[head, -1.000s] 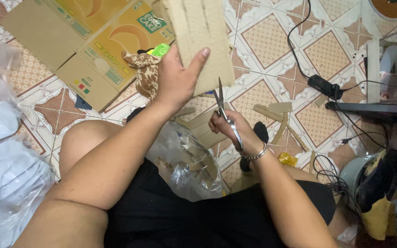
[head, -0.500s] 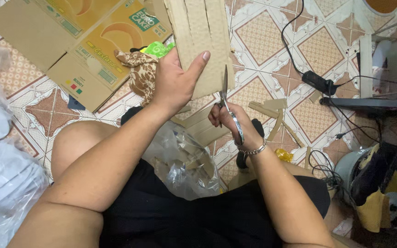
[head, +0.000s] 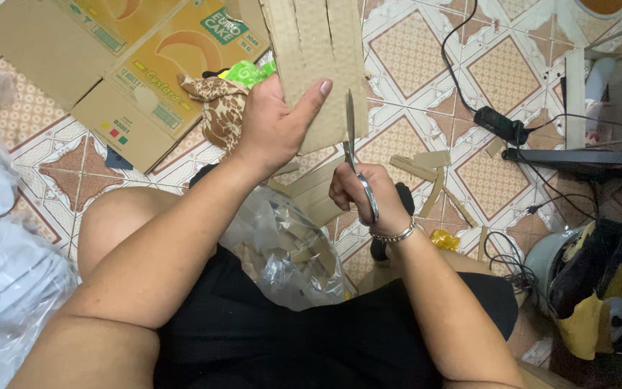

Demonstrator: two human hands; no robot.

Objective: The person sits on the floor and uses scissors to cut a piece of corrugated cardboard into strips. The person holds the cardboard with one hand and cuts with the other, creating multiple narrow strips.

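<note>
Sitting on the tiled floor point(head: 426, 108) here, with my left hand point(head: 271, 126) clamped around the bottom edge of a cardboard sheet point(head: 318, 57), thumb pressed flat across the front of it. The sheet is held up in front of me and has long slits running down it, so it's in strips along the lower part. My right hand point(head: 361, 194) has its grip closed through the handles of the scissors point(head: 358, 162), blades pointing up and sitting right at the sheet's right edge, just beside my left thumb. There's a bracelet point(head: 395, 235) on that wrist.

A clear plastic bag point(head: 289, 252) with cardboard scraps in it lies in my lap, below both hands. More cut strips point(head: 426, 169) are scattered on the tiles just right of the scissors. A flattened box point(head: 109, 65) lies off to the upper left with a spotted cloth point(head: 217, 108) on it, and a black cable point(head: 498, 122) runs across the floor on the right.
</note>
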